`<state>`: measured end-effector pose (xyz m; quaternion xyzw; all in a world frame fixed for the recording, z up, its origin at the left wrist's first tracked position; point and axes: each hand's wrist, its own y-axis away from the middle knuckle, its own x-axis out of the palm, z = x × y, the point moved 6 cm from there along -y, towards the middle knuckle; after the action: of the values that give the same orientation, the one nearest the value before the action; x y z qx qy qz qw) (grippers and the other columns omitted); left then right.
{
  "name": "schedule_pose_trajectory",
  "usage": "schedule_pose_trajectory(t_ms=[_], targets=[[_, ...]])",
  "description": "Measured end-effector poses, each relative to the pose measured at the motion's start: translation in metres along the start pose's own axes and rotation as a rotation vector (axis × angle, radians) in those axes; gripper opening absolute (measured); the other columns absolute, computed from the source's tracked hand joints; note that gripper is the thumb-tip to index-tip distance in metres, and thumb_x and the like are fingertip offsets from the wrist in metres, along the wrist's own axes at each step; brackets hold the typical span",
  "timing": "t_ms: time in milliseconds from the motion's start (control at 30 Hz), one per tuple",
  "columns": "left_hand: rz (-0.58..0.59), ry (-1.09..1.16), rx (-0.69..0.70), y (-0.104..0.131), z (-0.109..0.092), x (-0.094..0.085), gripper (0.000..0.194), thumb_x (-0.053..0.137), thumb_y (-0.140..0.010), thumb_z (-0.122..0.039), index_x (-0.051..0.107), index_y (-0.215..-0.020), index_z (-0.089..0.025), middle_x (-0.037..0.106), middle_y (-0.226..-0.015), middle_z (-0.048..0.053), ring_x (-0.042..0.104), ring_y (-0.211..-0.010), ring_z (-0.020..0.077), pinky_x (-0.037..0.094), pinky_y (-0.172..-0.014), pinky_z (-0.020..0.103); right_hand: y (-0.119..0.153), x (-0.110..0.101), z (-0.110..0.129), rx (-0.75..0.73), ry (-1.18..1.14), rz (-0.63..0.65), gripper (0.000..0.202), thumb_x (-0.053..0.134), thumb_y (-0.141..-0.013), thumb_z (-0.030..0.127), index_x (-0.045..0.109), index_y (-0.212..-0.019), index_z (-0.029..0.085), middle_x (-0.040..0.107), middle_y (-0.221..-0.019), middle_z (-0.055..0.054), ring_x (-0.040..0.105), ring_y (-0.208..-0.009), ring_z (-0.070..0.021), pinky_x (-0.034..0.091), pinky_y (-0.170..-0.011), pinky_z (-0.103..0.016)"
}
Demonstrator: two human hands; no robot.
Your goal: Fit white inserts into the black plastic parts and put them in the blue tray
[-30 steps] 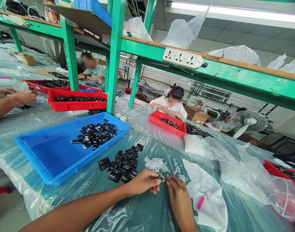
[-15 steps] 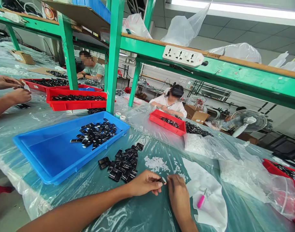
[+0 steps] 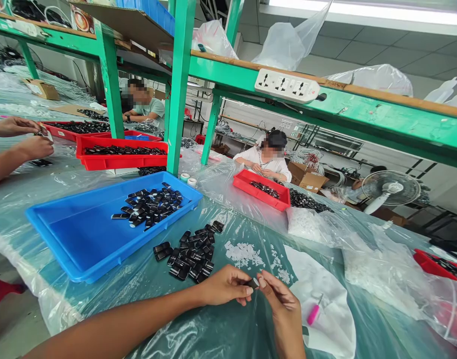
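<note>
My left hand point(image 3: 230, 286) pinches a small black plastic piece point(image 3: 253, 283) between thumb and fingers, above the front of the table. My right hand point(image 3: 282, 304) is closed at the fingertips against the pale end of that piece; whatever lies between these fingers is too small to make out. Just beyond my hands is a scatter of small white pieces point(image 3: 243, 254). To their left lies a heap of similar black plastic pieces point(image 3: 193, 254). More black pieces lie in the blue tray point(image 3: 75, 234) at the left.
A pink-handled tool point(image 3: 314, 314) rests on a white sheet point(image 3: 335, 309) at the right. Plastic bags of white pieces point(image 3: 308, 224) stand behind it. Red trays point(image 3: 125, 162) hold black pieces. A green shelf post point(image 3: 179, 99) rises beyond the blue tray. Other people work at left and across.
My right hand has lifted from the table beside the white pieces and turned, bringing its fingertips to the end of the black piece. My left hand has stayed nearly in place.
</note>
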<state>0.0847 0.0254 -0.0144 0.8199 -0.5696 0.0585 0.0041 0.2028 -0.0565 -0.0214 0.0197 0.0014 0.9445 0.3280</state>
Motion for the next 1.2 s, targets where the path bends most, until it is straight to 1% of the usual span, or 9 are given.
schedule_pose_trajectory(t_ms=[67, 133, 300, 467, 600, 700, 1000, 1133, 1200], targets=[[-0.001, -0.006, -0.005, 0.0, -0.001, 0.0, 0.049, 0.065, -0.069, -0.056, 0.066, -0.084, -0.01, 0.061, -0.073, 0.005, 0.057, -0.06, 0.0125, 0.046, -0.063, 0.025, 0.003, 0.001, 0.001, 0.026, -0.049, -0.016, 0.036, 0.075, -0.062, 0.041, 0.072, -0.094, 0.023, 0.071, -0.097, -0.005, 0.062, -0.098, -0.0241, 0.045, -0.089, -0.033], [-0.002, -0.011, -0.007, 0.001, -0.002, 0.001, 0.049, 0.066, -0.069, -0.056, 0.066, -0.085, -0.009, 0.061, -0.073, 0.005, 0.057, -0.06, 0.0126, 0.046, -0.063, 0.025, 0.005, 0.003, 0.003, 0.032, -0.038, -0.018, 0.037, 0.075, -0.062, 0.043, 0.072, -0.093, 0.022, 0.071, -0.096, -0.005, 0.061, -0.1, -0.0249, 0.045, -0.09, -0.034], [0.005, -0.025, 0.021, 0.001, -0.005, 0.001, 0.047, 0.064, -0.072, -0.055, 0.066, -0.082, -0.009, 0.06, -0.072, 0.005, 0.057, -0.06, 0.0124, 0.045, -0.061, 0.024, 0.009, 0.003, 0.007, 0.007, 0.055, -0.011, 0.037, 0.07, -0.067, 0.046, 0.072, -0.095, 0.022, 0.069, -0.102, -0.004, 0.058, -0.105, -0.0256, 0.043, -0.092, -0.034], [-0.001, -0.052, 0.052, 0.001, -0.004, 0.001, 0.044, 0.062, -0.074, -0.053, 0.064, -0.08, -0.009, 0.059, -0.071, 0.004, 0.057, -0.059, 0.0117, 0.046, -0.06, 0.023, 0.01, 0.004, 0.006, -0.002, 0.143, 0.008, 0.037, 0.069, -0.068, 0.049, 0.073, -0.094, 0.023, 0.068, -0.104, -0.005, 0.056, -0.108, -0.0269, 0.04, -0.095, -0.036], [-0.023, -0.072, 0.086, 0.003, -0.007, 0.0, 0.044, 0.059, -0.077, -0.053, 0.064, -0.079, -0.009, 0.058, -0.069, 0.004, 0.056, -0.059, 0.0111, 0.045, -0.059, 0.022, 0.01, 0.008, 0.004, -0.032, 0.127, 0.044, 0.036, 0.067, -0.071, 0.047, 0.071, -0.1, 0.025, 0.065, -0.113, -0.003, 0.052, -0.114, -0.0255, 0.038, -0.097, -0.034], [-0.026, -0.077, 0.098, 0.004, -0.011, 0.001, 0.044, 0.057, -0.079, -0.052, 0.064, -0.083, -0.009, 0.058, -0.07, 0.004, 0.055, -0.058, 0.0109, 0.045, -0.06, 0.022, 0.011, 0.008, 0.002, -0.067, 0.125, 0.034, 0.036, 0.066, -0.072, 0.046, 0.07, -0.102, 0.027, 0.062, -0.117, -0.002, 0.049, -0.117, -0.0251, 0.039, -0.097, -0.033], [-0.048, -0.108, 0.125, 0.005, -0.014, 0.003, 0.046, 0.054, -0.079, -0.055, 0.062, -0.077, -0.01, 0.055, -0.065, 0.003, 0.053, -0.056, 0.0116, 0.043, -0.055, 0.021, 0.014, 0.009, -0.001, -0.128, 0.177, -0.007, 0.037, 0.065, -0.073, 0.047, 0.07, -0.102, 0.026, 0.063, -0.116, -0.003, 0.051, -0.114, -0.0258, 0.04, -0.095, -0.034], [-0.088, -0.121, 0.153, 0.006, -0.016, 0.002, 0.045, 0.054, -0.081, -0.053, 0.063, -0.079, -0.009, 0.055, -0.066, 0.003, 0.053, -0.057, 0.0116, 0.041, -0.055, 0.02, 0.015, 0.012, 0.003, -0.188, 0.209, -0.031, 0.038, 0.062, -0.074, 0.048, 0.07, -0.102, 0.025, 0.063, -0.115, -0.004, 0.053, -0.111, -0.025, 0.04, -0.095, -0.034], [-0.071, -0.092, 0.134, 0.007, -0.018, 0.003, 0.045, 0.056, -0.08, -0.053, 0.064, -0.081, -0.009, 0.056, -0.068, 0.004, 0.053, -0.058, 0.0117, 0.042, -0.056, 0.021, 0.015, 0.012, 0.003, -0.176, 0.231, -0.041, 0.039, 0.062, -0.074, 0.05, 0.07, -0.101, 0.024, 0.063, -0.114, -0.005, 0.053, -0.111, -0.0254, 0.041, -0.094, -0.035]])
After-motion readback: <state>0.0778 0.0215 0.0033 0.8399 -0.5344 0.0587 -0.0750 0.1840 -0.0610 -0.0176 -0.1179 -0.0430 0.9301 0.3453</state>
